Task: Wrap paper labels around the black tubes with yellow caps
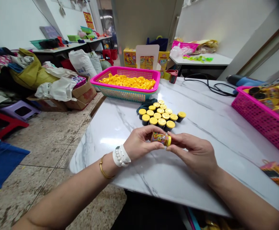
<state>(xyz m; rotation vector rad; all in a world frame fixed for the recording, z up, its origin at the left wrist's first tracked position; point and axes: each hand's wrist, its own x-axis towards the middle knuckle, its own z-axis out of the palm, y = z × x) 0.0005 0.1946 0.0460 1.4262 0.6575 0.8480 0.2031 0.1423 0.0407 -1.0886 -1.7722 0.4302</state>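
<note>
Just above the near part of the table, my left hand [139,142] is closed around a small bottle [158,138] with a colourful printed wrap. The bottle lies on its side, its yellow cap [169,141] pointing right. My right hand [194,150] pinches that cap between thumb and fingers. Beyond my hands stands a cluster of several small dark jars with yellow lids [161,122], upright and close together. One lidded jar [181,116] sits slightly apart on the right. A dark cloth [147,104] lies behind the cluster.
A pink-rimmed basket [95,80] of yellow plastic pieces stands at the table's far left. On the right is a pink basket [256,119] of wrapped bottles. A blue heat gun [247,80] with a black cable [208,83] lies behind it. Printed cards [277,172] lie near right.
</note>
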